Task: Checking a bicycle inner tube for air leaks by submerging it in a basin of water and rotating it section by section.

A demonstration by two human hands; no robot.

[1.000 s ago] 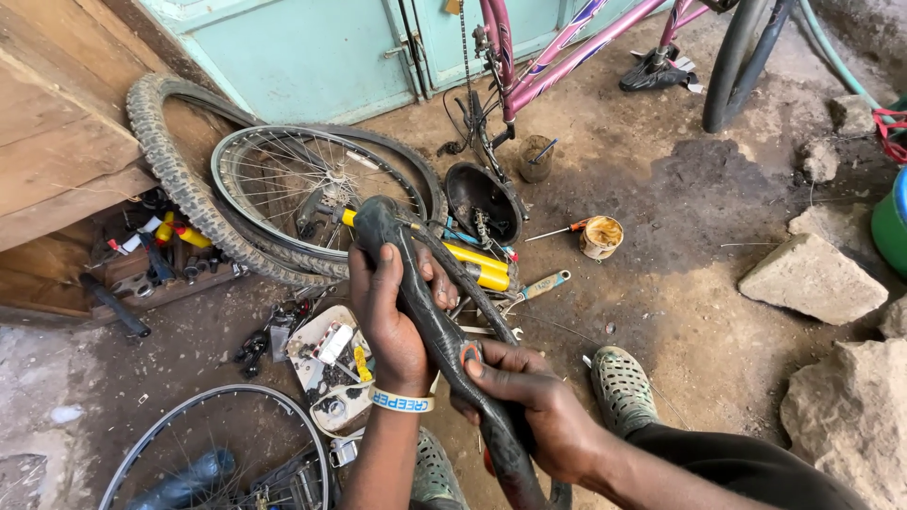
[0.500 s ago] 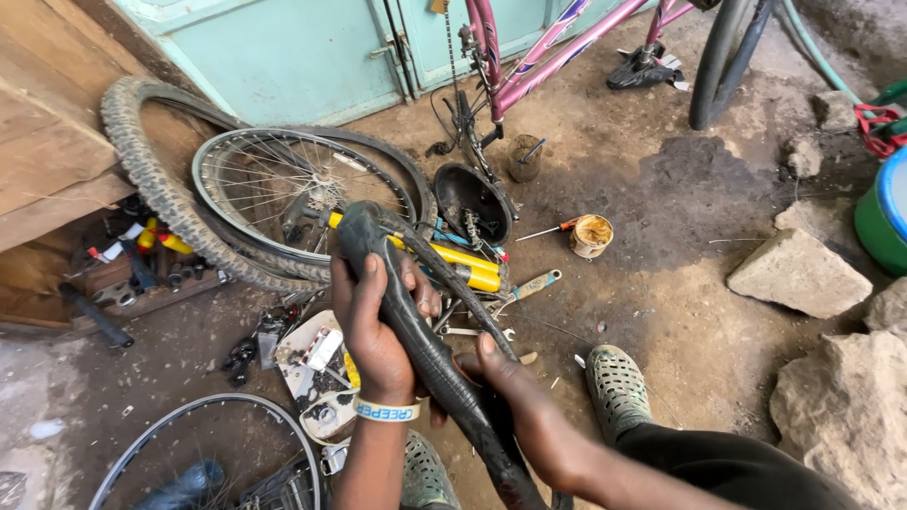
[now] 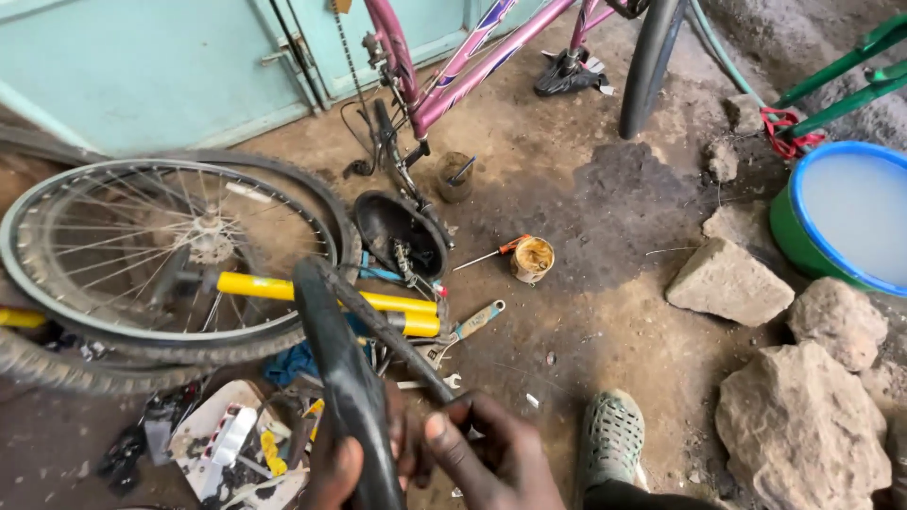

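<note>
Hands are seen at the bottom centre of the head view, both closed on a black inner tube (image 3: pixel 345 378) that is folded into a loop rising toward the middle of the frame. The left hand (image 3: pixel 345 472) is wrapped around the thicker run of rubber at the lower left of the loop, thumb laid across it; the right hand (image 3: pixel 491 453) is curled on the thinner run just beside it, with the fingertips pinched over the tube. The fold's top is held above a yellow pump (image 3: pixel 321 293) and a spoked wheel (image 3: pixel 161 250) lying at the left of the frame, though no contact with them can be confirmed. As a judgement, the tube is best worked along in short stretches, with a firm hold kept by one hand while the rubber is fed through the other, so that no length is skipped and no kink is set. The tube lies inside both grips and extends upward from them. A green shoe (image 3: pixel 612 434) is seen at the lower right, and a basin of cloudy water (image 3: pixel 850 222) at the right edge.
</note>
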